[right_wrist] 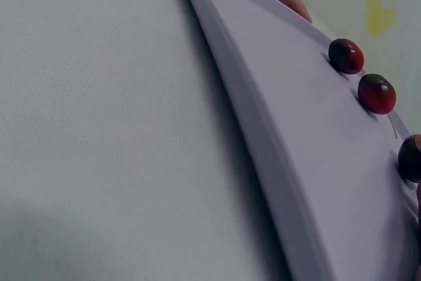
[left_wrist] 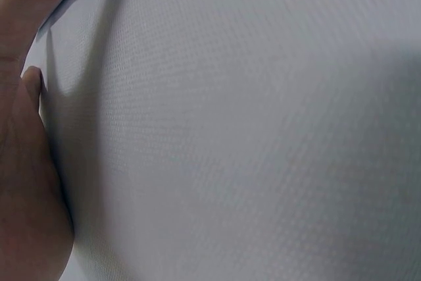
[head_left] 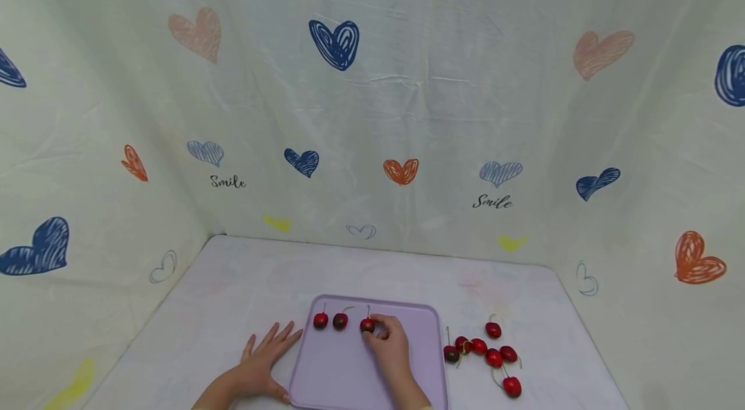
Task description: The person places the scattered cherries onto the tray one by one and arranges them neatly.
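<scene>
My right hand [head_left: 391, 346] pinches a dark red cherry [head_left: 367, 325] between thumb and fingertips, over the far part of a lilac tray [head_left: 337, 374]. The cherry's stem points up. To its left in the tray sit two more cherries, one bright red [head_left: 321, 321] and one darker [head_left: 340, 321], both with stems. In the right wrist view the pinched cherry [right_wrist: 409, 159] shows at the right edge, close to the tray floor. My left hand [head_left: 262, 368] lies with fingers spread at the tray's left edge, thumb by its near corner.
Right of the tray, several loose cherries with stems lie grouped on the white-covered table [head_left: 244, 274]; one cherry [head_left: 512, 387] is nearest me and another [head_left: 493, 330] farthest back. A curtain [head_left: 372, 112] printed with hearts hangs behind and at both sides.
</scene>
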`<state>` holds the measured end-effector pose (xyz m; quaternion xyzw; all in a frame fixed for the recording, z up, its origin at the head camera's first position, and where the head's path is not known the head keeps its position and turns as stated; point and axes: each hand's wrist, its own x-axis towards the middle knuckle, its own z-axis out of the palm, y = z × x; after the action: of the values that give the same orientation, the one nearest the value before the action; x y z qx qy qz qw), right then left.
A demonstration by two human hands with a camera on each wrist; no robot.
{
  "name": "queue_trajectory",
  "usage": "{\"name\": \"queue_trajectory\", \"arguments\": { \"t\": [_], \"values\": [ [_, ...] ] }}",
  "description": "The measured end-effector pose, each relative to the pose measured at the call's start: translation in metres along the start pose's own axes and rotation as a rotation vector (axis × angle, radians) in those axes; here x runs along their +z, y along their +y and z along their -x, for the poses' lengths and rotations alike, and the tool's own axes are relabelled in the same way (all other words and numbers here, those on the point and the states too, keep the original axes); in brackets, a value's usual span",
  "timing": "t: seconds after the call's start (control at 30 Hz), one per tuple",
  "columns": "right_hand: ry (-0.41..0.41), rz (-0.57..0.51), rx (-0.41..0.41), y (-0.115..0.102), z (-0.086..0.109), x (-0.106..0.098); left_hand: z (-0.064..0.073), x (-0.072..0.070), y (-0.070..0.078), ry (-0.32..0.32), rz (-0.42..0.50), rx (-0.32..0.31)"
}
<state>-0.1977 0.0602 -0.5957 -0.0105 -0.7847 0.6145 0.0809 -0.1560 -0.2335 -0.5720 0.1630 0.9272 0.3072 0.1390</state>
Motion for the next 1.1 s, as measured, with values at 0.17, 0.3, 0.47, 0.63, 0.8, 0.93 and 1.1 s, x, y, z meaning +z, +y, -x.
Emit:
{"name": "queue_trajectory", "arguments": {
  "t": [0.17, 0.3, 0.47, 0.63, 0.8, 0.93, 1.1],
  "values": [
    [-0.055, -0.150, 0.113, -0.010, -0.002, -0.012, -0.001, 0.003, -0.002, -0.009, -0.013, -0.010],
    [-0.065, -0.156, 0.128, -0.020, -0.002, -0.027, 0.001, 0.000, 0.003, -0.028, -0.012, -0.031],
    [-0.039, -0.108, 0.127, -0.026, 0.010, -0.049, 0.001, -0.003, 0.006, -0.025, -0.012, -0.043],
    [-0.058, -0.073, 0.176, -0.024, 0.025, -0.072, 0.000, -0.002, 0.003, -0.019, -0.008, -0.040],
    [-0.010, -0.049, 0.216, -0.018, 0.037, -0.093, 0.000, 0.000, 0.001, -0.011, -0.008, -0.039],
    [0.076, -0.023, 0.260, -0.013, 0.043, -0.107, 0.000, -0.001, 0.002, -0.007, -0.016, -0.027],
    [0.204, 0.018, 0.335, -0.003, 0.045, -0.123, -0.002, -0.002, 0.003, -0.014, -0.015, -0.023]
  ]
}}
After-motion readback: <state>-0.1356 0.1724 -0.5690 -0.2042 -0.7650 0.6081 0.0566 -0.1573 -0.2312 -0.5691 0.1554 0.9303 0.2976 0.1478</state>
